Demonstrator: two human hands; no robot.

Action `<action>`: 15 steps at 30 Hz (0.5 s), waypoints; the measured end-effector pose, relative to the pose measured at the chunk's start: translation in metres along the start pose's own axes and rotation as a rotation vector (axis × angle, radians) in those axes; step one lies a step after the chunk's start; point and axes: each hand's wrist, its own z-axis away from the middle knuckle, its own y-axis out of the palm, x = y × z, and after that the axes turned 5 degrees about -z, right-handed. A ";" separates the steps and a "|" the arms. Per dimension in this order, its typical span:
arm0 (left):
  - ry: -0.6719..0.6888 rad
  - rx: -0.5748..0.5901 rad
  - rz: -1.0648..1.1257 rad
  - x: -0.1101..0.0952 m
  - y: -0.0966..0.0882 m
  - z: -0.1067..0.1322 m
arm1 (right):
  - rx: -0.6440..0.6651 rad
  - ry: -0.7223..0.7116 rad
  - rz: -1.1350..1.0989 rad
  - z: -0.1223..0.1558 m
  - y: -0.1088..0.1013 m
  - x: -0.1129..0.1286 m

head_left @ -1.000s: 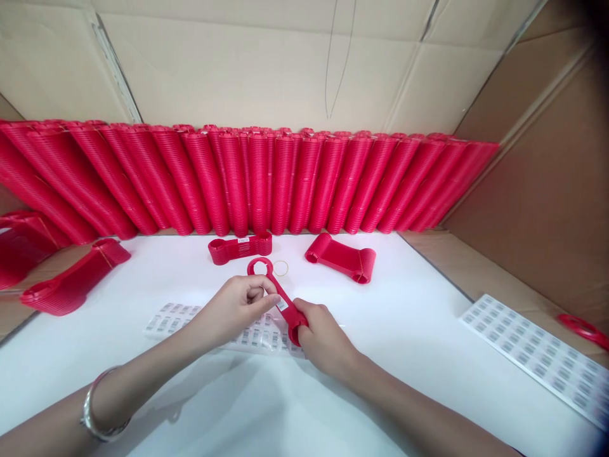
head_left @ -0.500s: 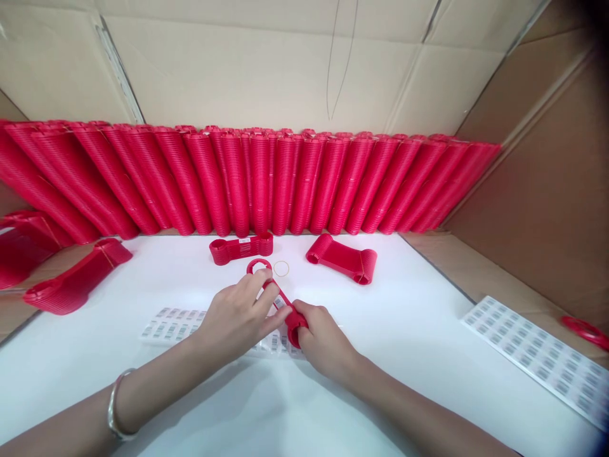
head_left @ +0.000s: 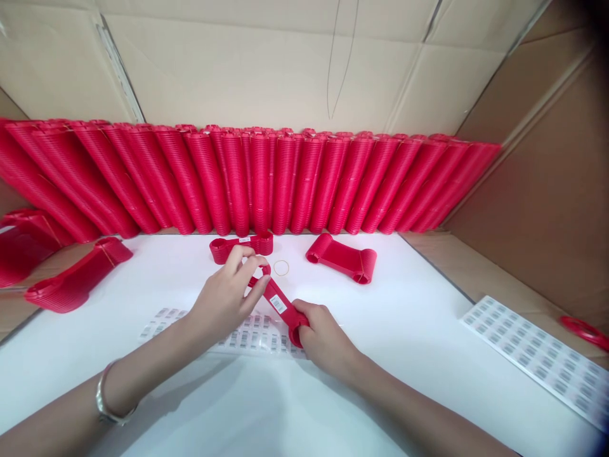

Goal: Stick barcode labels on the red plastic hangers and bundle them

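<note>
My right hand (head_left: 328,336) grips the near end of a small stack of red plastic pieces (head_left: 285,303), flat bars with a ring at each end. A white barcode label (head_left: 278,304) shows on its upper face. At the far ring, my left hand (head_left: 228,289) has its thumb and fingers curled around the edge; the fingers partly cover that ring. Beneath the hands lies a sheet of barcode labels (head_left: 254,336), partly hidden by my left hand and the stack. A thin rubber band (head_left: 281,268) rests on the white table (head_left: 228,406) just beyond.
Behind stands a long row of red stacks (head_left: 285,181) against a cardboard wall (head_left: 247,70). Red bundles lie at the back centre (head_left: 233,250), back right (head_left: 343,259) and left (head_left: 78,276). Another label sheet (head_left: 537,355) is on the right.
My left hand has drawn back to the left, from over the middle of the red stack to its far ring. The barcode label is now uncovered. My right hand keeps its grip.
</note>
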 end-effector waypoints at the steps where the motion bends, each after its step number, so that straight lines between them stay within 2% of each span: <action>1: -0.013 0.007 0.044 -0.001 -0.002 0.000 | 0.004 0.004 -0.039 -0.001 0.000 -0.001; 6: 0.028 0.124 0.117 -0.002 -0.008 0.004 | -0.020 0.027 -0.220 -0.006 -0.002 -0.007; 9: 0.037 0.243 0.030 -0.001 -0.009 0.007 | -0.040 0.039 -0.263 -0.008 -0.003 -0.007; 13: 0.029 0.493 -0.167 -0.007 -0.008 0.010 | -0.067 -0.005 -0.229 -0.008 -0.004 -0.006; 15: 0.067 0.558 -0.217 -0.011 -0.008 0.010 | -0.081 -0.038 -0.188 -0.007 -0.004 -0.007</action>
